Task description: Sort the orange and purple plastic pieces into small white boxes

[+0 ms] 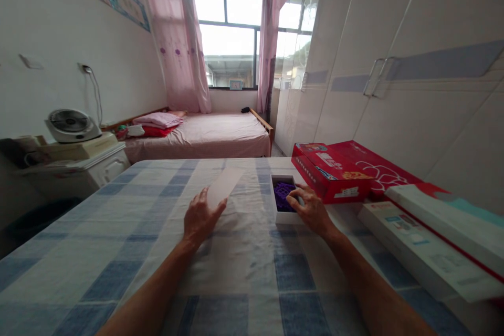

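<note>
Slightly left of the table's middle, my left hand holds a plain white box lid between thumb and fingers, tilted and a little blurred. To the right stands an open white box with bunched purple pieces inside; their exact kind is hard to make out. My right hand is closed on the box's right wall, with thumb and fingertips at the rim beside the purple pieces. The far right side of the box is hidden by this hand.
A red carton stands just right of the white box. Long white boxes lie stacked at the table's right. The table wears a blue-and-white checked cloth. Beyond are a bed, a fan and a wardrobe.
</note>
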The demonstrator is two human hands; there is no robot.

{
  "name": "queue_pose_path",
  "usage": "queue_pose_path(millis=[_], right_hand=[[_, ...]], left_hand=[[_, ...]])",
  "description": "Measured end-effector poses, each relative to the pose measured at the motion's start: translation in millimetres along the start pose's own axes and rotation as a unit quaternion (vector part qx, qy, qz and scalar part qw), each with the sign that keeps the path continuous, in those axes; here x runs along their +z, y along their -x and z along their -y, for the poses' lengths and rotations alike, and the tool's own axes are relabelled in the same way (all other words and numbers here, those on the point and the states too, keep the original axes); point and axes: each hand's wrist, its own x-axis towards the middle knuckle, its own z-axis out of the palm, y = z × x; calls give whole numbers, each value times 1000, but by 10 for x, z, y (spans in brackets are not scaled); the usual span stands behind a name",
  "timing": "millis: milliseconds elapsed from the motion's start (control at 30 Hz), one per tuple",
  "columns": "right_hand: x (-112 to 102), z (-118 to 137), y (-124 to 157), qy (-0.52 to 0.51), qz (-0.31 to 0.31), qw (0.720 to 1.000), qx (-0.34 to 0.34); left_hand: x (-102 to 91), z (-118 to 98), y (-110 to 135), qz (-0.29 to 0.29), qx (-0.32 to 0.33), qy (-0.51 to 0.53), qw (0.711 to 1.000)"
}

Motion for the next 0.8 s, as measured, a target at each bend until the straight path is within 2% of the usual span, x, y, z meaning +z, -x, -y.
queue_pose_path(millis=[100,167,300,400,533,667,800], right_hand=[[3,11,10,11,20,999,30],[0,28,14,1,9,999,36],[-16,76,14,-63,-8,998,17],[-2,57,-6,-138,-20,990,27],[71,-58,-37,-163,-55,981,92],[164,-78,-19,-195,-35,975,103],[182,75,29,-217,-16,972,93]], left_hand=[[-52,-81,1,18,-36,106,994],[-83,-134,10,27,-45,165,985],[-146,-252,58,66,-70,306,947],[-183,-344,133,124,-101,429,889],[-189,-459,264,210,-134,558,791],[-198,-605,369,274,-197,652,679],[-241,-735,406,314,-212,704,601]])
